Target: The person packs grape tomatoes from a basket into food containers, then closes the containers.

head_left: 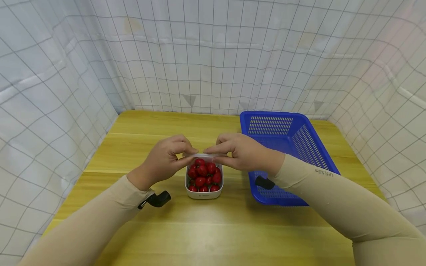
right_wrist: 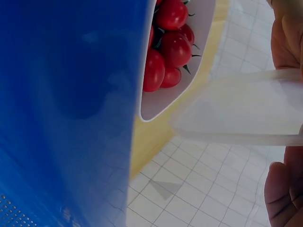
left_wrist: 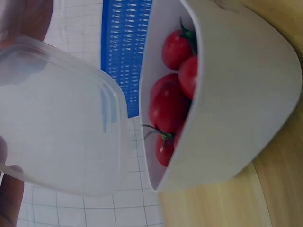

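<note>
Cherry tomatoes, red with some green stems, fill a white container that stands uncovered on the wooden table. Over its far side, a translucent lid is held tilted up between both hands; the left wrist view shows the flat face of the same lid. My left hand pinches one side of it between thumb and fingers. On the opposite side my right hand pinches it too, its fingers showing at the edge of the right wrist view.
A blue plastic basket with slotted walls sits on the right of the table, partly under the right forearm. White curtains with a dark grid enclose the table at the back and sides.
</note>
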`<action>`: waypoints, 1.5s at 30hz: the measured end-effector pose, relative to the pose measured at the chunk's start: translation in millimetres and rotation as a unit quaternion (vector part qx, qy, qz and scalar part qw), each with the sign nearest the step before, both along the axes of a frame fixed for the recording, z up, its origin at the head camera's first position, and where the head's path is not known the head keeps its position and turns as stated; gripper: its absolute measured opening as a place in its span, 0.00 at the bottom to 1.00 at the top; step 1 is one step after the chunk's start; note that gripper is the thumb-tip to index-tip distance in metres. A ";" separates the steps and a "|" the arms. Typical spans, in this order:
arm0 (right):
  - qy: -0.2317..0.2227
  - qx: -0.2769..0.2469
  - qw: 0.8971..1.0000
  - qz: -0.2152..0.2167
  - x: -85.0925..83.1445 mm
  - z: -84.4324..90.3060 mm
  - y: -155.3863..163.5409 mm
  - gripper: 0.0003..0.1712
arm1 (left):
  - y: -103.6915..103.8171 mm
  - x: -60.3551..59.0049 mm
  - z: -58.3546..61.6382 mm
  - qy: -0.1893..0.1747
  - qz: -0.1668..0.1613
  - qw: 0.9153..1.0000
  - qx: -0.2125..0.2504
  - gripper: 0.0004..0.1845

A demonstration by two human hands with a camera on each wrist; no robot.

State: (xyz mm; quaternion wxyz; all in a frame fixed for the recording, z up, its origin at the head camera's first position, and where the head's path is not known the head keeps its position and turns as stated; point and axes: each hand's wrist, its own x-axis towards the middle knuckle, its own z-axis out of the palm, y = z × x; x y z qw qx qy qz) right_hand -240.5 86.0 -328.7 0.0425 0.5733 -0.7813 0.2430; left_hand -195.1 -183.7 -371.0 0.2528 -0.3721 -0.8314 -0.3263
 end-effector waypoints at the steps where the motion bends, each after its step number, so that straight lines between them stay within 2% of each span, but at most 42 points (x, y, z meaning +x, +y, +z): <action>1: 0.010 0.003 1.000 -0.005 0.2 0.2 -0.3 0.14 | 0.0 -0.8 -0.7 0.006 0.002 1.000 -0.001 0.09; 7: 0.051 0.026 0.998 -0.036 0.4 2.4 -0.8 0.15 | 0.7 -6.1 -5.2 0.034 0.013 0.999 0.000 0.09; 12: 0.032 0.073 0.995 -0.056 -1.4 1.2 -1.6 0.16 | 1.8 -10.6 -11.6 0.033 0.016 0.999 -0.017 0.08; 15: 0.012 0.119 0.991 -0.061 -2.0 0.6 -3.0 0.18 | 1.7 -11.0 -17.4 0.013 0.009 1.000 -0.025 0.07; 20: -0.013 0.191 0.981 -0.044 -0.8 1.1 -4.3 0.19 | 1.5 -7.3 -26.6 -0.030 -0.014 0.999 -0.028 0.08; 28: -0.042 0.257 0.965 -0.030 -1.2 3.9 -6.4 0.21 | -2.0 1.9 -34.2 -0.107 -0.063 0.991 -0.050 0.08; 35: -0.059 0.307 0.950 -0.022 -6.2 2.5 -8.8 0.25 | -2.8 7.0 -40.2 -0.130 -0.074 0.987 -0.058 0.08; 45: -0.078 0.382 0.921 -0.021 -10.5 1.0 -14.2 0.30 | -4.0 13.5 -41.6 -0.164 -0.071 0.980 -0.085 0.08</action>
